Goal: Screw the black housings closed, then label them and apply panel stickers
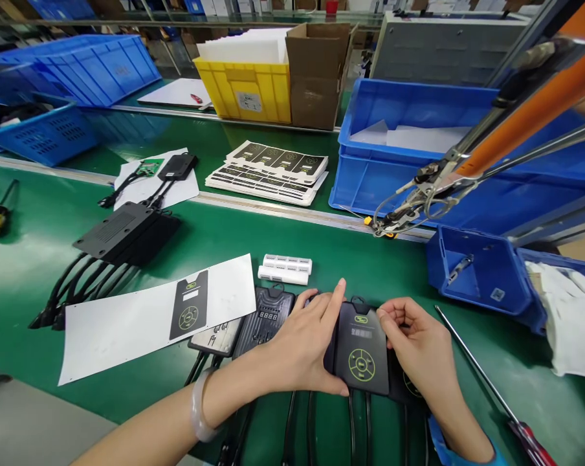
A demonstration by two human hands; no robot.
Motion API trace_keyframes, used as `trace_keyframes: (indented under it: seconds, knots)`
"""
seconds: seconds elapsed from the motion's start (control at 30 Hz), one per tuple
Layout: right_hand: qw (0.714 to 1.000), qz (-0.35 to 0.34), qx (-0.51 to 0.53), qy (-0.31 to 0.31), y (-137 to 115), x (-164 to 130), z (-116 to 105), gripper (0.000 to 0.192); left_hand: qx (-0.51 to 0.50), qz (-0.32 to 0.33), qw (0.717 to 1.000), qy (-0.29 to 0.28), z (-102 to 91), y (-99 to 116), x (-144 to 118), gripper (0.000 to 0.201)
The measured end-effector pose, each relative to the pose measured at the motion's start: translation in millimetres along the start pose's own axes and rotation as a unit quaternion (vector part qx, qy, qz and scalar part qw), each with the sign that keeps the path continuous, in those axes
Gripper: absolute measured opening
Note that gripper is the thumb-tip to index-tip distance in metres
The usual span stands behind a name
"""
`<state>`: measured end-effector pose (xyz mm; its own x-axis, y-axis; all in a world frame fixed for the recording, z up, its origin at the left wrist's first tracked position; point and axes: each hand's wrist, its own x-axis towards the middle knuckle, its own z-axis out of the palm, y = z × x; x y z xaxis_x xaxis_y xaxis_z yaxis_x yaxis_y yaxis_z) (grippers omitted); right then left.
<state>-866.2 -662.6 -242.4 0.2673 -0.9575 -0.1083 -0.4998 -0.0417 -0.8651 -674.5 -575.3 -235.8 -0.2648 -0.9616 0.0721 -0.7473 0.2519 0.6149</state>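
Note:
A black control box [343, 362] lies on the green bench with its cables toward me. On its face is a dark printed sticker [361, 353] with a yellow-green button ring and a display window. My left hand [312, 333] is stretched over the neighbouring box, thumb and index finger spread along the sticker's left side. Thumb and forefinger of my right hand [413, 343] pinch the sticker's upper right corner. Another box, with a bare ribbed face [268, 317], sits left of my left hand. Part of a further box [404, 382] shows under my right hand.
A white backing sheet [127, 330] with one sticker lies at left, beside a larger black box [127, 233]. Behind are stacked sticker sheets [268, 171] and white label rolls [285, 268]. A screwdriver [486, 375], blue bins [477, 272] and an overhanging orange arm [530, 97] are at right.

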Motion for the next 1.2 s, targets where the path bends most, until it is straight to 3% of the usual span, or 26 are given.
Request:
trace_keyframes:
  seconds: [0.13,0.47,0.67,0.8,1.0,1.2]
  knots:
    - [1.0,0.002,-0.021,-0.002,0.1,-0.4,1.2,0.027,-0.003,-0.01,1.0,0.003,0.5,-0.5,1.0,0.164]
    - [0.998,-0.023,-0.061,0.006,-3.5,0.5,0.8,0.023,0.002,-0.015,1.0,-0.011,-0.2,-1.2,0.8,0.156]
    - [0.997,-0.032,-0.073,0.0,-6.4,1.1,-0.3,0.024,0.001,-0.001,1.0,-0.006,-2.7,-2.8,3.3,0.118]
    - [0.996,-0.024,-0.085,-0.01,-8.0,0.5,-1.9,0.025,0.0,0.0,1.0,-0.012,-3.7,-3.3,4.0,0.111]
    - [0.984,-0.092,-0.151,0.014,-8.0,0.2,-2.4,0.019,0.001,0.002,1.0,-0.011,-5.4,-2.9,4.4,0.112]
    - [0.942,-0.18,-0.275,0.063,-6.5,0.7,-5.3,0.03,-0.014,0.007,1.0,-0.018,-6.0,-0.2,3.8,0.106]
